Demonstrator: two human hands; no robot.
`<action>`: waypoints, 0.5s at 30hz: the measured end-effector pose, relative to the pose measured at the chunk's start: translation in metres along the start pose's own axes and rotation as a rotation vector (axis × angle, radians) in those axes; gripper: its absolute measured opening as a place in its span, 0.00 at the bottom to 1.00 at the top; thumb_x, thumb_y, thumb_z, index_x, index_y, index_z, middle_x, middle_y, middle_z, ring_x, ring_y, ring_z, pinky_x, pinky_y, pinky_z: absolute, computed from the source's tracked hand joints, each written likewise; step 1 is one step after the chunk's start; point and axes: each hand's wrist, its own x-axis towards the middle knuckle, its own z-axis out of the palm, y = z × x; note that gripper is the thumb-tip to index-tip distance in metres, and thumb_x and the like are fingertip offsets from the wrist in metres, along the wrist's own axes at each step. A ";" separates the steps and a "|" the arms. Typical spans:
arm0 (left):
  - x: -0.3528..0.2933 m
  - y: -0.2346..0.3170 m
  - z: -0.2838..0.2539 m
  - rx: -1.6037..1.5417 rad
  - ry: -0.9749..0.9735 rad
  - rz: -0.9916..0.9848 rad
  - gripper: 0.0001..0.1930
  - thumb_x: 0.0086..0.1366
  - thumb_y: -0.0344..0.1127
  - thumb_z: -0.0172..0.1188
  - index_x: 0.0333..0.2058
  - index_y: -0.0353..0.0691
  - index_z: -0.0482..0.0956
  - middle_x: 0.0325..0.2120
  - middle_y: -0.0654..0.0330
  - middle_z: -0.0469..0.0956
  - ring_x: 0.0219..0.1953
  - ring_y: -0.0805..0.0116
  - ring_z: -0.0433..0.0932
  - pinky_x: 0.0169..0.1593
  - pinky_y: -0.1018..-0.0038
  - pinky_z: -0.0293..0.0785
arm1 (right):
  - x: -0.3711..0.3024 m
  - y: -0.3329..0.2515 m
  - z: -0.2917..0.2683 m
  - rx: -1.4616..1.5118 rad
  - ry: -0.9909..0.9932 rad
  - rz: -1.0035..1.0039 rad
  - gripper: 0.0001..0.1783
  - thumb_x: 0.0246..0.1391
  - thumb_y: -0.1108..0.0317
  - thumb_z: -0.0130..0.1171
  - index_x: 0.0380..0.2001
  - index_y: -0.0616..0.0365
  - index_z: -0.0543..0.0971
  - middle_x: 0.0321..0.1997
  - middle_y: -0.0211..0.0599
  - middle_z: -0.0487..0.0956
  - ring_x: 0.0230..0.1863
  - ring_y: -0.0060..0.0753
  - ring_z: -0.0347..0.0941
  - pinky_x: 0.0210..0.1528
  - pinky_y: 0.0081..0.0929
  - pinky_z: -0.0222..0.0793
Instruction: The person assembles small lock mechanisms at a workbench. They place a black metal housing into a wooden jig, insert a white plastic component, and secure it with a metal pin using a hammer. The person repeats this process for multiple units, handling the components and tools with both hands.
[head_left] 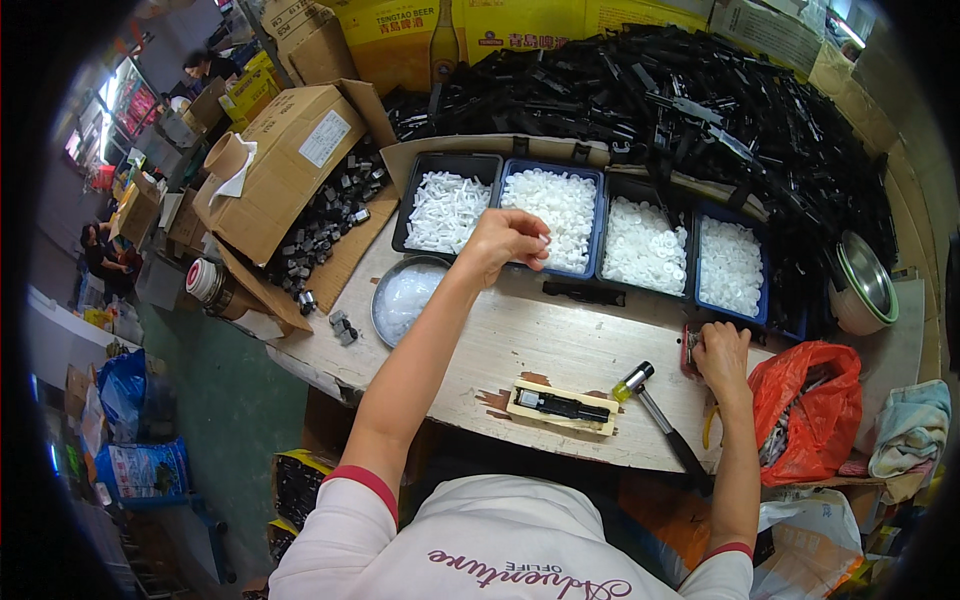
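My left hand [508, 243] is over the near part of a blue bin [598, 225] full of small white plastic pieces [560, 205]. Its thumb and fingertips are pinched together; whatever is between them is too small to make out. At the right, my right hand [722, 352] has its fingers curled down at a small red container [690, 350], and its fingertips are partly hidden there. Between my arms, a black metal part [565, 405] lies in a cream-coloured holder [527, 410] on the table. Beside it rests a hammer [660, 415] with a yellow face and black grip.
More bins hold white tubes [448, 212], white rings [645, 245] and other white pieces [730, 265]. A round metal dish [385, 318] stands at left, a red plastic bag [815, 400] at right. Black metal assemblies [600, 110] pile up behind; a cardboard box [290, 150] spills metal pieces.
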 end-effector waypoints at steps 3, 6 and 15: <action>-0.024 -0.009 0.000 -0.190 -0.035 -0.020 0.07 0.51 0.17 0.57 0.30 0.28 0.75 0.28 0.52 0.77 0.27 0.67 0.78 0.30 0.76 0.78 | -0.004 0.003 -0.002 0.205 0.047 0.104 0.03 0.38 0.71 0.55 0.22 0.57 0.73 0.23 0.36 0.73 0.30 0.37 0.68 0.37 0.34 0.56; -0.058 -0.029 0.012 -0.243 -0.089 0.047 0.06 0.53 0.20 0.58 0.32 0.29 0.75 0.28 0.53 0.77 0.28 0.67 0.78 0.30 0.75 0.78 | -0.009 -0.001 -0.009 0.753 -0.026 0.305 0.02 0.43 0.72 0.55 0.23 0.57 0.73 0.22 0.31 0.72 0.26 0.28 0.67 0.35 0.27 0.59; -0.135 -0.063 0.056 -0.291 -0.167 -0.019 0.11 0.55 0.21 0.57 0.38 0.30 0.73 0.30 0.56 0.76 0.29 0.70 0.78 0.33 0.76 0.78 | -0.019 -0.126 -0.039 1.524 -0.319 0.130 0.03 0.48 0.72 0.55 0.26 0.60 0.74 0.24 0.24 0.73 0.28 0.14 0.65 0.33 0.15 0.61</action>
